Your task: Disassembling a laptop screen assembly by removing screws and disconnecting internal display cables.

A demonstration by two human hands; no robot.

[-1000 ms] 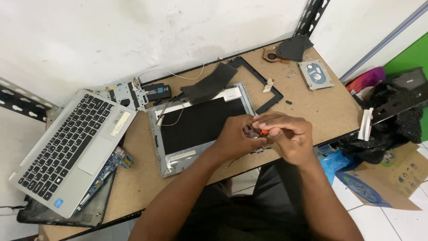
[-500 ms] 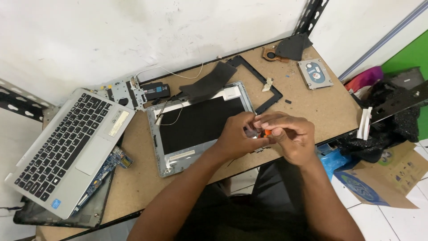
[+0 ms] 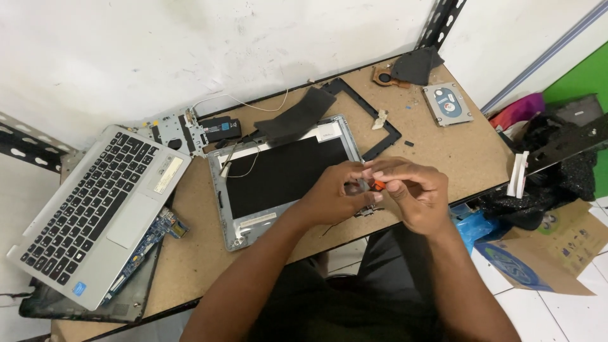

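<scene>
Small orange tool [image 3: 379,185] is pinched between my left hand [image 3: 334,193] and right hand [image 3: 415,193], both closed on it, above the near right corner of the grey-framed black laptop screen panel [image 3: 285,174].

white wall [image 3: 190,44], chipboard table [image 3: 443,152]

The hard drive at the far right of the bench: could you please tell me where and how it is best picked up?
Grip the hard drive by its two long side edges, coming straight down from above. It lies flat on the bench, a thin slab with its broad face up, so only the edges offer purchase. Bare board surrounds it, leaving room for fingers; the black fan part behind it stays clear.
</scene>
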